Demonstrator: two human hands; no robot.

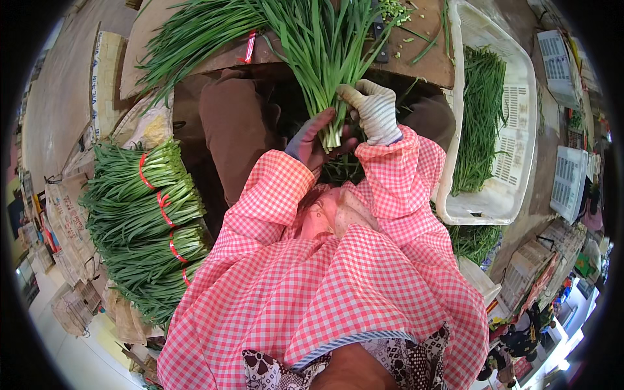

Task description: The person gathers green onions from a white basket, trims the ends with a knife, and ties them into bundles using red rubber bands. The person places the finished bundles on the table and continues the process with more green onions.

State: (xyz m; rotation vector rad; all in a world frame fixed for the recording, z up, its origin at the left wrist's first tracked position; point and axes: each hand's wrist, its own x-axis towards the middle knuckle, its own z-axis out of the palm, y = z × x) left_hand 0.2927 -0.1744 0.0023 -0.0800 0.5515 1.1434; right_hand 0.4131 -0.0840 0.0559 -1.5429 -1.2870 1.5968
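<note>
A loose bunch of garlic chives [321,68] is upright before me, its leaves fanning out over the board. My left hand [312,136], in a dark-stained glove, cups the pale stem ends from the left and below. On the right side of the stems, my right hand [374,109] pinches at the bunch with bent fingers in a pale striped knit glove; its fingertips are partly hidden. More loose chives [209,39] lie on the wooden board [419,66] at the upper left. A red tie strip [249,47] rests near them.
A knife with a black handle [380,41] lies on the board near chopped stem bits [394,12]. To my left are several chive bundles [141,214] bound with red ties. At right, a white plastic crate [512,161] contains loose greens [480,122].
</note>
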